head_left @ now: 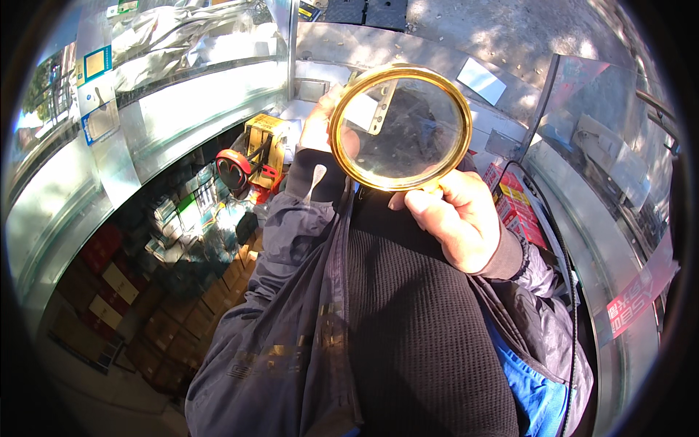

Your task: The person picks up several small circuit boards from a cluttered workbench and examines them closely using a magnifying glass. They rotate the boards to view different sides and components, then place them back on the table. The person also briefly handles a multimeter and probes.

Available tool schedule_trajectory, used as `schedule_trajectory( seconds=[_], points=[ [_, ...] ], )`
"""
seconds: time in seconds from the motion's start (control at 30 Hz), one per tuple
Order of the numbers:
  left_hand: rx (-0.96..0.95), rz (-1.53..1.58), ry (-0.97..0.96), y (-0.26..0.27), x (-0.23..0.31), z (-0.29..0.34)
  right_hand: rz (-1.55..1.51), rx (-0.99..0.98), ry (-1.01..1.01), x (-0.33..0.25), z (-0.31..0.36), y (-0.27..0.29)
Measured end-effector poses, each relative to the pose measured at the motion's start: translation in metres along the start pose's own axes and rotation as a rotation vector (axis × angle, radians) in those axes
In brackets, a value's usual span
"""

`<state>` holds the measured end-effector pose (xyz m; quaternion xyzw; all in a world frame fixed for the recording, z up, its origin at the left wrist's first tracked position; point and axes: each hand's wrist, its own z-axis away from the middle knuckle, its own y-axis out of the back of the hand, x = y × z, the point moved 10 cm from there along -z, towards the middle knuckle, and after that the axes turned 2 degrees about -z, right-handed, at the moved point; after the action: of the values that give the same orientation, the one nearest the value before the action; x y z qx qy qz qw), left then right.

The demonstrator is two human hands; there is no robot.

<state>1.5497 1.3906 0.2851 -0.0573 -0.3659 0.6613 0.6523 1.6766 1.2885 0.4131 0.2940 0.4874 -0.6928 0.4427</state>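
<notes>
Magnifying glass point(402, 130), round clear lens point(411, 149), glossy gold rim point(467, 128), beyond a ribbed black top point(422, 306), my right hand point(460, 222) gripping its lower edge, my left hand point(317, 122) partly behind, its hold I can't tell.

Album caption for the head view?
Right hand holds a gold-rimmed magnifying glass, left hand partly behind it.

The grey ground point(444, 45) at the top is sunny in spots. Glass point(615, 109) stands left and right. The lower-left floor point(102, 400) is dim.
</notes>
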Motion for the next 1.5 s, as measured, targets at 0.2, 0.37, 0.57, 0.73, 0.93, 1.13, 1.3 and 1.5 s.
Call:
schedule_trajectory(
  seconds=[0.2, 0.37, 0.57, 0.73, 0.93, 1.13, 1.3, 1.5],
  points=[
    [0.123, 0.111, -0.012, 0.003, -0.002, -0.01, -0.028, 0.0, -0.036, 0.003, -0.002, 0.0],
    [0.017, 0.122, 0.021, 0.005, -0.001, -0.01, -0.066, 0.001, -0.063, 0.005, -0.002, -0.001],
    [-0.089, 0.142, 0.13, -0.001, -0.004, -0.01, -0.045, -0.009, -0.041, 0.003, -0.002, -0.001],
    [0.154, -0.195, -0.133, 0.008, 0.024, -0.001, -0.036, 0.01, -0.053, 0.004, -0.001, 0.0],
    [0.171, -0.903, -0.769, -0.035, 0.089, 0.033, -0.067, 0.012, -0.046, 0.004, 0.001, -0.003],
    [0.063, -0.762, -0.897, -0.055, 0.097, 0.049, -0.052, 0.012, -0.06, 0.004, 0.002, -0.007],
    [0.041, -1.096, -1.032, -0.071, 0.107, 0.059, -0.059, 0.017, -0.052, 0.002, 0.001, -0.01],
    [0.07, -1.156, -1.108, -0.081, 0.108, 0.069, -0.061, 0.018, -0.077, 0.005, 0.0, -0.014]
  ],
)
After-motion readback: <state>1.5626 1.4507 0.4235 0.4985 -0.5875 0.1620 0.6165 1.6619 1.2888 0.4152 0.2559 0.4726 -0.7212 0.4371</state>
